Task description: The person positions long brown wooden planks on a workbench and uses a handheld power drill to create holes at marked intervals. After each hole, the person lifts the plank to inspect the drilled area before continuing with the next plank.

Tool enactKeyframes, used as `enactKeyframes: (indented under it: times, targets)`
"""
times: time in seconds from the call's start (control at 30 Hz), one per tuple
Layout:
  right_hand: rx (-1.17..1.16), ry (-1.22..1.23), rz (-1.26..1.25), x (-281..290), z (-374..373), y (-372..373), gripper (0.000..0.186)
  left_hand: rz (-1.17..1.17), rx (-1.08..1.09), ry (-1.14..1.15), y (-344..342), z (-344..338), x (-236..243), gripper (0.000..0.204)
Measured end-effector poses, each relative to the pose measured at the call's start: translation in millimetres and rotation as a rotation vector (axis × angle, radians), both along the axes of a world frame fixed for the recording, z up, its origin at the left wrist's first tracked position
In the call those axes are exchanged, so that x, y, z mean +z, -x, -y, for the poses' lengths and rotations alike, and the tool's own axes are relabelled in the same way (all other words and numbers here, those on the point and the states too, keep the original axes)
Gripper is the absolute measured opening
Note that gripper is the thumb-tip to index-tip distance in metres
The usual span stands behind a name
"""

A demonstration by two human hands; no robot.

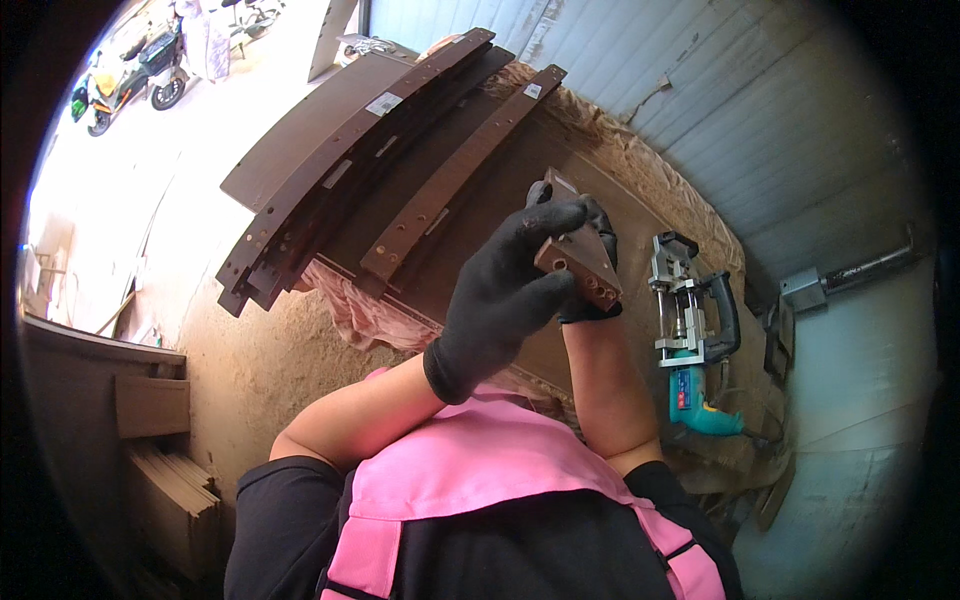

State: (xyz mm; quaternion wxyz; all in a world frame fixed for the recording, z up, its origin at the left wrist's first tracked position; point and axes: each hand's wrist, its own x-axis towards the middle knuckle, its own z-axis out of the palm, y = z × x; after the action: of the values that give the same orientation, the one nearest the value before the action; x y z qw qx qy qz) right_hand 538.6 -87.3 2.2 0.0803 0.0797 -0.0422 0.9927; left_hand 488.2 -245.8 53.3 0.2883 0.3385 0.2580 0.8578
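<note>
A brown wooden board [583,258] with drilled holes in its near end is held up in front of my chest, foreshortened and pointing away. My left hand [503,292], in a black glove, grips its near part, with fingers over the top and the thumb by the holed end. From the far right side, my gloved right hand [600,222] wraps round the same board; much of that hand is hidden behind it. Below lies a brown panel [625,215] on the workbench. Left of my hands rests another long brown board [465,172] with holes and a white label.
Several long brown boards [330,180] lie stacked at the left of the bench over pink cloth [365,315]. A teal power drill [695,400] in a metal jig stands at the right. Cardboard [170,500] leans at lower left. A metal wall [800,130] borders the right.
</note>
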Motion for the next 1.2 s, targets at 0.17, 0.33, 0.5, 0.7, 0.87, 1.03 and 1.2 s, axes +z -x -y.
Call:
enactKeyframes:
  times: [0.17,0.33,0.5,0.7,0.87,1.03,1.2]
  targets:
    - [0.039,0.047,0.154,9,2,-7,0.049,0.066,-0.195,0.216,4,18,-3,0.029]
    - [-0.235,-0.158,0.222,28,2,-4,0.042,-0.554,0.388,0.456,12,22,-26,0.045]
    - [-0.507,-0.491,0.2,48,-5,-8,0.042,-0.678,0.453,0.434,10,19,-54,0.04]
    - [-0.515,-0.657,0.117,51,-10,-12,0.056,-0.701,0.255,0.496,1,27,-50,0.057]
    - [-0.463,-0.709,0.183,50,-20,-11,0.059,-0.533,0.079,0.517,-12,31,-48,0.054]
    - [-0.342,-0.711,0.35,44,-30,-8,0.053,-0.822,0.077,0.333,-10,26,-53,0.041]
    - [-0.271,-0.695,0.459,28,-34,-2,0.047,0.291,-0.584,0.302,-16,34,-42,0.034]
